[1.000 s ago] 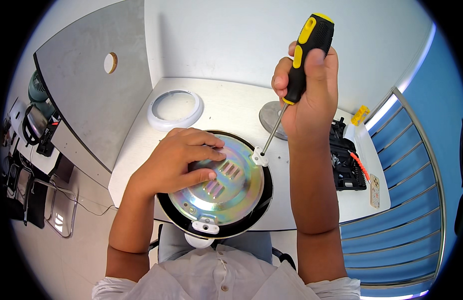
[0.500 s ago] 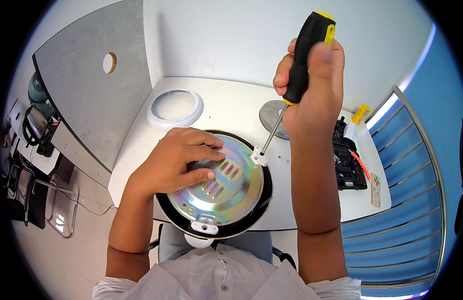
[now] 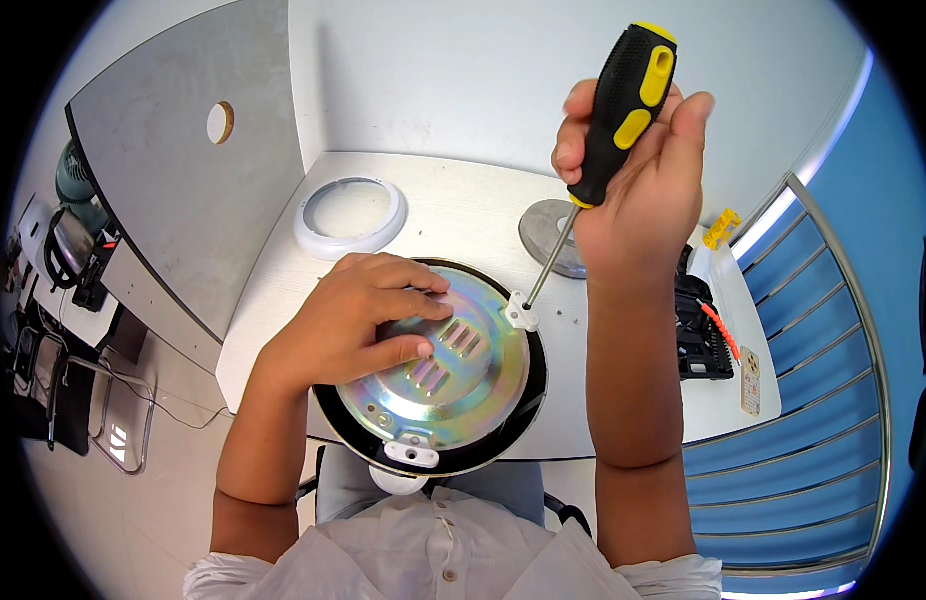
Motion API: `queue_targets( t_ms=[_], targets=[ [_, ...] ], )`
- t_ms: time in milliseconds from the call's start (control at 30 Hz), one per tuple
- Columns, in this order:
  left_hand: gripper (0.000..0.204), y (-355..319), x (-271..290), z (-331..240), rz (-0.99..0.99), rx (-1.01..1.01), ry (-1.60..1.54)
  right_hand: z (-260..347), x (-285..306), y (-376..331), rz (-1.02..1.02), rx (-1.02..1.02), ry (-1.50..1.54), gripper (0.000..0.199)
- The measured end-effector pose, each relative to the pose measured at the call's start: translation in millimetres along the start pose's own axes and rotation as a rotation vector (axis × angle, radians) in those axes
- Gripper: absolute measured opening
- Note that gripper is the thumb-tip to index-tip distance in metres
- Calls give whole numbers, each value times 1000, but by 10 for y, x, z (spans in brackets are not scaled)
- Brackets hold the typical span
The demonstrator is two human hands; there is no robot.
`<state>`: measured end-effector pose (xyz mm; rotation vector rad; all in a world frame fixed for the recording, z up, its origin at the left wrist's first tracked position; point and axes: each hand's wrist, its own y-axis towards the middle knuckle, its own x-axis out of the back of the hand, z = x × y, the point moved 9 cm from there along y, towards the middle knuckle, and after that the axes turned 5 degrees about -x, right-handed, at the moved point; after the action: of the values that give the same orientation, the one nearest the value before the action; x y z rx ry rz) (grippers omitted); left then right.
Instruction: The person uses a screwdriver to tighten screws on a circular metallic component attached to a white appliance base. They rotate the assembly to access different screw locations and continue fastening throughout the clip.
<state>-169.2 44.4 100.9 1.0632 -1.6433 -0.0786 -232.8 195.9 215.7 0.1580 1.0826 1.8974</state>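
My right hand [image 3: 643, 190] holds a black-and-yellow screwdriver [image 3: 623, 115], its fingers behind the handle and its thumb held away from it. The shaft slants down, with its tip in the hole of a white bracket [image 3: 521, 312] on the rim of a shiny, rainbow-tinted round metal plate [image 3: 483, 385]. Lying flat on that plate, my left hand [image 3: 358, 315] has its fingers apart. Below the plate is a wider black round pan-like body [image 3: 508, 435], overhanging the table's near edge. A second white bracket [image 3: 411, 453] sits at the plate's near side.
On the white table [image 3: 453, 200] lie a white ring [image 3: 391, 225] and a grey disc [image 3: 543, 240]. At the right are a black tool case [image 3: 703, 345], an orange-red tool [image 3: 720, 325], a yellow holder [image 3: 722, 229] and a remote control [image 3: 750, 380]. A metal railing [image 3: 863, 340] borders the right.
The screwdriver's handle has turned, so more of its yellow inlays show. My right thumb has swung off the handle to the right. My left hand stays in place.
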Motion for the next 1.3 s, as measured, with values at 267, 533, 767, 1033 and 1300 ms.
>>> queue_targets(
  t_ms=[267,533,767,1033,1300],
  targets=[
    [34,-22,-5,15,3,3,3,-45,-8,-33,-162,-84,-180,39],
    [34,3,-4,1,5,-4,0,0,20,-20,-99,4,-103,41],
    [34,-16,-3,7,6,11,7,-5,13,-38,-218,-36,-224,39],
    [33,8,2,-5,3,5,4,74,19,-22,-131,49,-170,36],
    [30,-10,0,8,-5,24,-6,-23,-25,21,-146,-153,-222,41]
  ],
)
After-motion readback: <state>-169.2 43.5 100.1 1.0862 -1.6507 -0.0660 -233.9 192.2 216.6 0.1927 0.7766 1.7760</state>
